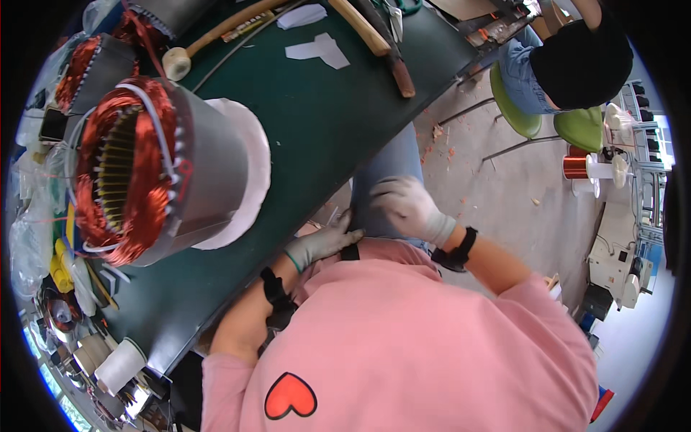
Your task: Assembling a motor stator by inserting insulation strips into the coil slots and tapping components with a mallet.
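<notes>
My left hand (324, 243), in a white knitted glove, lies at my lap beside the table edge. Its fingers are stretched out, and I see nothing held in it. My right hand (410, 207), gloved likewise, is over my jeans-clad thigh (389, 162). Its fingers are smeared by motion, so their grip is unclear. To the left, a motor stator (209, 173) with a grey metal shell and red-brown copper windings (147, 194) sits tilted in view on the table. A round white piece (255, 173) shows at its base.
The dark green table (317, 122) carries a mallet (177, 63), wooden-handled tools (367, 32), paper scraps (320, 50) and another wound stator (93, 72). White thread spools (121, 366) stand lower left. Green chairs (579, 129), a seated person (576, 65) and a copper wire spool (576, 164) are at right.
</notes>
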`<state>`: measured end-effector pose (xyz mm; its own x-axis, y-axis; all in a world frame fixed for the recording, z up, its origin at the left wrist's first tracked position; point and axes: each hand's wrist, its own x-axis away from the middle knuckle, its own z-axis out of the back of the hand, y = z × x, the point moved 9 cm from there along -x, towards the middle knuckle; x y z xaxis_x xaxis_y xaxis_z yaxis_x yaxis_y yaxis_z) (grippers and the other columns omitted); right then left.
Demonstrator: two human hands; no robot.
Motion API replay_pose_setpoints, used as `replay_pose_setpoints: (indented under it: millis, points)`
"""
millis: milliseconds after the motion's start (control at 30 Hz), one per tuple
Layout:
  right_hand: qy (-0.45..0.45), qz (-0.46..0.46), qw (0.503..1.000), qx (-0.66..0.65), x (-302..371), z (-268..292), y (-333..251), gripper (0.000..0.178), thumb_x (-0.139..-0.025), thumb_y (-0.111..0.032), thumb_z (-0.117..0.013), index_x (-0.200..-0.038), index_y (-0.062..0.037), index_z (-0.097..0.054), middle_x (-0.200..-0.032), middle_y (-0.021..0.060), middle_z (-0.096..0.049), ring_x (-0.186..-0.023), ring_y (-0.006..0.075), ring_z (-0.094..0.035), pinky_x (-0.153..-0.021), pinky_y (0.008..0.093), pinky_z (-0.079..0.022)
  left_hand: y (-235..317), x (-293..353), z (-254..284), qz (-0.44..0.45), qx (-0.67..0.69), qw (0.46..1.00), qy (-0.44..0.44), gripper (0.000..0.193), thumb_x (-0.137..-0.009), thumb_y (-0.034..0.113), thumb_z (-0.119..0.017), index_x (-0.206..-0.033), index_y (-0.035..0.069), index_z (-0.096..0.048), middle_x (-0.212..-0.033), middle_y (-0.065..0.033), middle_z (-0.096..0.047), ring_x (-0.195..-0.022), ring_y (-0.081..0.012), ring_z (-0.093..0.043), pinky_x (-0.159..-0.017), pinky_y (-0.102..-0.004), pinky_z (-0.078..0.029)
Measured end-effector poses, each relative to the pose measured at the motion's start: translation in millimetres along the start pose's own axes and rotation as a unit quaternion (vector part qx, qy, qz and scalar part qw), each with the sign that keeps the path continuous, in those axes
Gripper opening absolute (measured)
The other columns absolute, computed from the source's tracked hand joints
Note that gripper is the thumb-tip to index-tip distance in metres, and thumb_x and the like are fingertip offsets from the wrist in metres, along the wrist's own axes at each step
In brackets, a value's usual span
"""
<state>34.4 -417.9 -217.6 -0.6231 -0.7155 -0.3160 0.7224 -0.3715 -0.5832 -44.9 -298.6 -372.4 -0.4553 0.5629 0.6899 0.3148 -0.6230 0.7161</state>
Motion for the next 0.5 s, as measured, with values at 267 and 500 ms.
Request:
replay_pose_setpoints:
  millis: [267, 500]
  points:
    - [0.151, -0.479, 0.859, -0.103, 163.8, 13.4, 80.1, 0.018, -0.090, 0.004, -0.057, -0.096, -0.0012, -0.073, -0.089, 0.0134, -0.068, -0.077, 0.0257, -0.066, -0.070, 0.0326, -0.051, -3.1, 29.4, 3.7, -0.085, 0.095, 0.991, -0.025, 0.065, -0.108, 0.045, -0.050, -0.148, -0.007, -0.047, -0.146, -0.0244, -0.056, -0.137, -0.0303, -0.053, -0.115, -0.0358, -0.040]
    - [0.135, -0.402, 0.898, -0.115, 162.4, 20.9, 67.4, 0.018, -0.090, 0.004, -0.057, -0.096, -0.0012, -0.073, -0.085, 0.0135, -0.064, -0.074, 0.0241, -0.064, -0.068, 0.0324, -0.051, -20.9, 64.7, 13.6, -0.011, 0.189, 0.980, 0.064, 0.049, -0.107, 0.035, -0.057, -0.139, -0.003, -0.058, -0.131, -0.0114, -0.067, -0.122, -0.0214, -0.062, -0.104, -0.0348, -0.048]
